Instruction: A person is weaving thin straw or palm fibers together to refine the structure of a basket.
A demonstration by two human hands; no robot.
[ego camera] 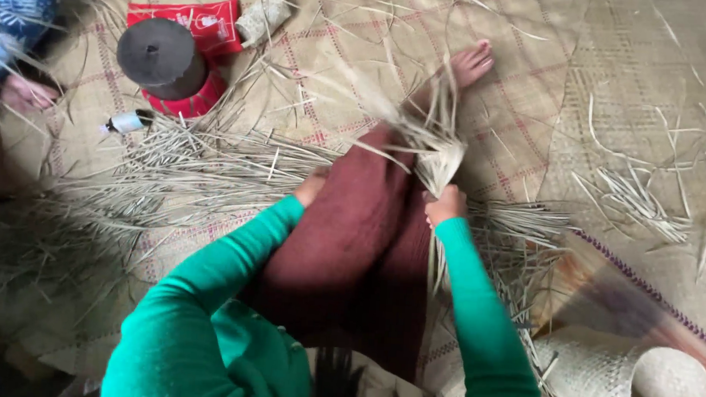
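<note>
Straw-coloured woven piece (439,163) gripped at its base in my closed right hand (446,205), over my outstretched leg (351,231) | my left hand (311,187) at 9 o'clock of it, touching loose strips (210,167); closure cannot be determined | red box (186,29) at 11 o'clock | finished woven basket (641,387) at 4 o'clock.

Soft, even daylight, dim toward the lower left corner; moving straw strips blur, edges slightly bowed

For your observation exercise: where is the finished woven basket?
In the head view's bottom right corner, the woven basket lies on its side, beside the person's right arm.
</note>
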